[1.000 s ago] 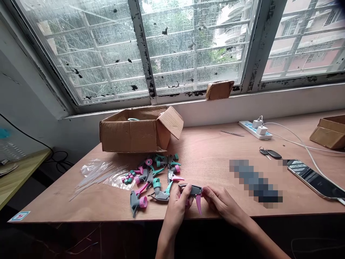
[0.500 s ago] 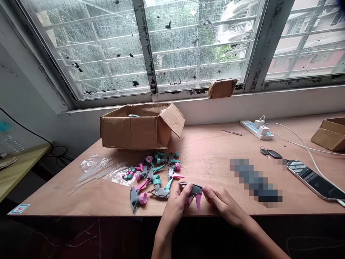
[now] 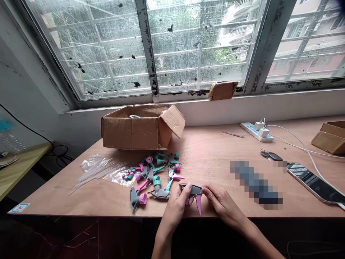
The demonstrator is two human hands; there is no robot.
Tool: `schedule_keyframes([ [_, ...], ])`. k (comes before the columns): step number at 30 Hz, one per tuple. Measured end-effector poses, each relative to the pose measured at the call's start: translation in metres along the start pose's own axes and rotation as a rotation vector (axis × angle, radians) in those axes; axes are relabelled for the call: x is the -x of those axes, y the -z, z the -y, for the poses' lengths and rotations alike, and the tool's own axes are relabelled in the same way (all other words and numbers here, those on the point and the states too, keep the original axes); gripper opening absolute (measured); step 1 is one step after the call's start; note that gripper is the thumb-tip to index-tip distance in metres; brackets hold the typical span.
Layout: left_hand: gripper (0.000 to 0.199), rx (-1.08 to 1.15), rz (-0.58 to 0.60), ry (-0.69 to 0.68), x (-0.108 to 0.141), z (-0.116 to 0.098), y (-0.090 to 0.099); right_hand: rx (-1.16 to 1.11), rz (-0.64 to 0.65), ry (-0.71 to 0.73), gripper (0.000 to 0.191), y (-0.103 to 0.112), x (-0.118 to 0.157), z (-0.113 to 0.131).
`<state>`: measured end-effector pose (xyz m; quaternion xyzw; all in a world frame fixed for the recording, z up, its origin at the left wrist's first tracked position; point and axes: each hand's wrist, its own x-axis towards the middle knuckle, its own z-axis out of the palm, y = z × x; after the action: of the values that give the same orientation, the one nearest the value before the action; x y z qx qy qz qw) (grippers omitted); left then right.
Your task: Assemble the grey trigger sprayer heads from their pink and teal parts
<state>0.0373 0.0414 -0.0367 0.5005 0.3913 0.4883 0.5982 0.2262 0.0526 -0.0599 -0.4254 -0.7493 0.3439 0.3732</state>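
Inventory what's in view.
Held spray head: one, grey and pink, centre
Loose spray heads: several, grey with pink or teal, left
Small caps: several, pink and teal, left
Tubes: many, whitish, left
Bags: uncounted, clear, left
Boxes: two, brown, rear and right
Cardboard block: one, brown, rear
Power strip: one, white, right
Cables: several, white right, black left
Key fob: one, black, right
Phone: one, dark, right
Table: one, brown, beneath
Window: one, grey, rear
Left hand: one, bare, around held spray head
Right hand: one, bare, at its end
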Motion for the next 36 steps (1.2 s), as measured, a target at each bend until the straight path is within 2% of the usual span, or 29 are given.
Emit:
schedule_keyframes([
  [5,0.042,-0.028,0.006,0.023,0.0006,-0.0041,-0.0002,-0.028,0.019,-0.034,0.057,-0.0009,-0.0011,0.0005],
  [10,0.045,0.012,-0.077,0.061,-0.0025,-0.0017,-0.0011,-0.077,-0.006,-0.055,0.043,-0.0001,-0.0011,0.0038],
  [15,0.04,0.016,-0.026,0.042,-0.0016,-0.0003,0.0009,-0.108,0.013,-0.034,0.035,0.0035,0.0009,0.007],
  [23,0.038,-0.037,0.051,0.037,0.0022,-0.0052,0.0015,-0.064,0.091,-0.057,0.054,0.0045,0.002,0.007],
  [26,0.038,-0.043,0.006,0.044,0.003,-0.0044,0.0005,-0.09,0.095,-0.064,0.049,0.0037,0.0021,0.0071],
  [30,0.039,-0.01,-0.033,0.074,0.0042,-0.0029,-0.0008,-0.165,0.054,-0.079,0.033,0.0036,0.0013,0.0059],
  [36,0.036,-0.067,0.017,0.032,0.0051,-0.0043,-0.0006,-0.183,0.051,-0.063,0.035,0.0061,0.0025,0.0042],
])
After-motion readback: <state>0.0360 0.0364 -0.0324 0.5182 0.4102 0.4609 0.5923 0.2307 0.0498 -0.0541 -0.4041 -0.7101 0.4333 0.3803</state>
